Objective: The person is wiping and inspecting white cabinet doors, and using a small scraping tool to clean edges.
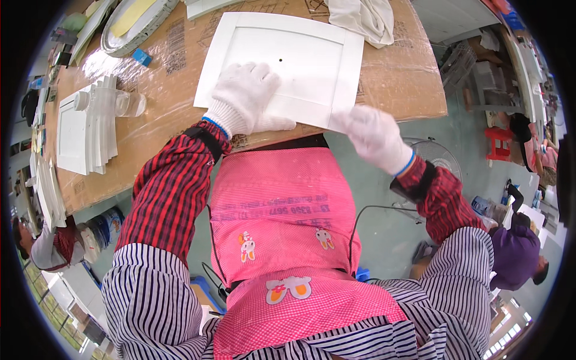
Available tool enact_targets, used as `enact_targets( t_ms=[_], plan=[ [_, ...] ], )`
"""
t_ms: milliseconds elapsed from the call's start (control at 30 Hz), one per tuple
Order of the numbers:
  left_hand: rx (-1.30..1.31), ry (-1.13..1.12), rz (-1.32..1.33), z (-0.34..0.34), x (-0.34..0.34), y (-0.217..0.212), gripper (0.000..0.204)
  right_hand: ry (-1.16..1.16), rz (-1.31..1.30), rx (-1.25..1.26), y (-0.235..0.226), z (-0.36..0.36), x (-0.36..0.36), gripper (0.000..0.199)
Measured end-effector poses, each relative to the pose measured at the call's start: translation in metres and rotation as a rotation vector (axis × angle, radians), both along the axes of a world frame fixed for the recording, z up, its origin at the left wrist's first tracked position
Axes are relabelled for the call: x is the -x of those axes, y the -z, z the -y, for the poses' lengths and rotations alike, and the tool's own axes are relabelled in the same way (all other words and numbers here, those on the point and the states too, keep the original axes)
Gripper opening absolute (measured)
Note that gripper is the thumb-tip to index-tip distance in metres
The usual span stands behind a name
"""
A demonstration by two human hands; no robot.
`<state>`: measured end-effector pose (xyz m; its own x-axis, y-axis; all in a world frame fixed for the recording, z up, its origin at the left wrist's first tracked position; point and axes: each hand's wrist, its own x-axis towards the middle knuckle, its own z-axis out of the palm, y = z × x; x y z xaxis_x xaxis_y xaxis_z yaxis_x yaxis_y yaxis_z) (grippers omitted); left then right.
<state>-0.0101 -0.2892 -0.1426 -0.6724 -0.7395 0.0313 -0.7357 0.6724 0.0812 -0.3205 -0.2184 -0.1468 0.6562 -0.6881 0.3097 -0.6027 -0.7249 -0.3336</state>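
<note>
A white framed panel (306,51) with a small dark hole in its recessed middle lies on the cardboard-covered table in front of me. My left hand (245,96), in a white knit glove, rests on the left part of the panel. Its fingers lie over the surface and the thumb stretches along the near edge. At the near right corner of the panel is my right hand (378,138), also gloved and somewhat blurred. Its fingers are bunched together by the corner; whatever they may hold is hidden.
Several white panels (81,132) stand in a row at the left, beside a clear plastic cup (131,104). A blue block (142,57), a round tub (137,27) and a white cloth (363,21) lie farther back. Right of the table is a floor fan (433,159); other people work nearby.
</note>
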Motion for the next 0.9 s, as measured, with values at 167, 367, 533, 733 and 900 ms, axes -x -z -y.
enact_targets(
  t_ms=[167, 367, 533, 733, 900],
  plan=[
    [-0.020, -0.017, 0.067, 0.000, 0.007, -0.005, 0.084, 0.058, -0.033, -0.180, -0.006, -0.011, -0.003, 0.031],
    [0.008, -0.071, 0.063, 0.003, 0.005, -0.004, 0.083, 0.180, 0.088, -0.143, -0.003, -0.010, -0.015, 0.027],
    [0.010, -0.041, 0.051, 0.003, 0.008, -0.007, 0.084, 0.321, -0.067, -0.091, -0.003, 0.019, -0.002, 0.028],
    [-0.023, -0.072, 0.110, 0.001, 0.008, -0.008, 0.082, 0.046, -0.078, -0.133, -0.007, 0.010, 0.002, 0.032],
    [0.010, -0.055, 0.037, 0.002, 0.007, -0.005, 0.082, 0.068, -0.068, -0.140, -0.006, 0.009, 0.004, 0.033]
  ],
)
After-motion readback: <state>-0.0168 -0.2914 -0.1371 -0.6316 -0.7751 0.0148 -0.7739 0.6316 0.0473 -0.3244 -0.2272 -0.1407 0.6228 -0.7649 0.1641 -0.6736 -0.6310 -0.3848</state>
